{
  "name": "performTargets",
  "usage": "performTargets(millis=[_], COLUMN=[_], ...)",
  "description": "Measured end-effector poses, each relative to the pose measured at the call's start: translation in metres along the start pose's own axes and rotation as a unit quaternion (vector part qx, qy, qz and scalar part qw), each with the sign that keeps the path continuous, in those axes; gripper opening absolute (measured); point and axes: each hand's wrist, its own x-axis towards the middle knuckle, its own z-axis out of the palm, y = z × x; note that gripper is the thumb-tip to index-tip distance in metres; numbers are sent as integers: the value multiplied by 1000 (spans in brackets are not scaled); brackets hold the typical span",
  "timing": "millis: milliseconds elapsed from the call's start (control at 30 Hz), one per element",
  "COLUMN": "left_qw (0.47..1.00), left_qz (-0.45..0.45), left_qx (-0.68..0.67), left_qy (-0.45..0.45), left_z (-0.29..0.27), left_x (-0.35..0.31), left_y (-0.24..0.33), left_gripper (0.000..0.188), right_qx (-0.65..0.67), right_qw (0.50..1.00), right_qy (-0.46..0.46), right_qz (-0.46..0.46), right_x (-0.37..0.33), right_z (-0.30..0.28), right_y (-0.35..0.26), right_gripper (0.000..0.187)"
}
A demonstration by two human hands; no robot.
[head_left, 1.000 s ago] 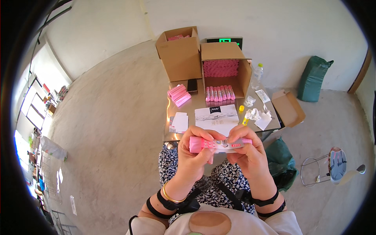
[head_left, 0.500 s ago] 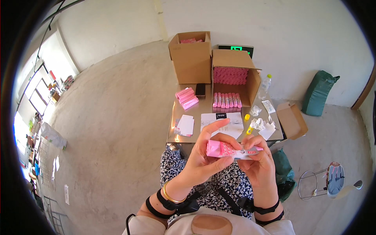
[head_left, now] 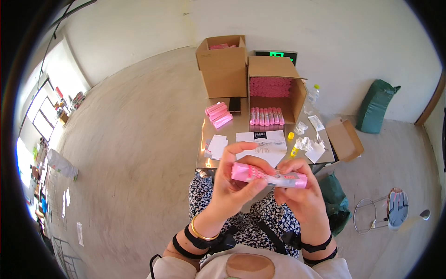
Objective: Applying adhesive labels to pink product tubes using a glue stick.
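Note:
Both my hands hold a pink wrapped roll (head_left: pixel 242 171) above the near edge of the table, lying nearly level. My left hand (head_left: pixel 226 188) grips its left part, thumb below and fingers on top, with the index finger raised clear. At the other end, my right hand (head_left: pixel 304 197) pinches the roll with bent fingers. A pale printed label (head_left: pixel 278 179) lies around its middle and right part; fingers hide some of it. Beyond my hands, a printed white sheet (head_left: pixel 272 149) rests on the table. An upright-looking yellow glue stick (head_left: pixel 294 151) is nearby, its yellow cap (head_left: pixel 291 136) apart from it.
The metal table (head_left: pixel 200 156) carries white slips (head_left: pixel 217 145), stacked pink rolls (head_left: pixel 218 115), a row of pink rolls (head_left: pixel 266 116), a phone (head_left: pixel 235 105), crumpled tissue (head_left: pixel 304 143) and a bottle (head_left: pixel 312 100). Two cardboard boxes (head_left: pixel 224 83) (head_left: pixel 297 100) stand at the back.
My hands and the roll have shifted slightly left. More of the roll's pink right end shows, and the label appears to lie closer around it.

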Motion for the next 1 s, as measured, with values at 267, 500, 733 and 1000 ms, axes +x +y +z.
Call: performTargets(millis=[267,500,733,1000], left_qw=[993,993,993,997], left_qz=[-54,-58,-80,-65], left_qx=[-77,-85,-77,14], left_qy=[75,66,48,51], left_z=[1,0,1,-2], left_x=[-5,-6,-3,-7], left_y=[4,5,9,10], left_gripper=[60,61,64,64], right_qx=[-177,-138,-107,-118], right_qw=[982,990,994,991], right_qy=[-23,-23,-28,-21], right_qz=[-59,-34,-27,-56], right_x=[3,3,0,-3], right_z=[-1,1,-2,-2], right_y=[5,4,3,7], right_gripper=[26,25,23,19])
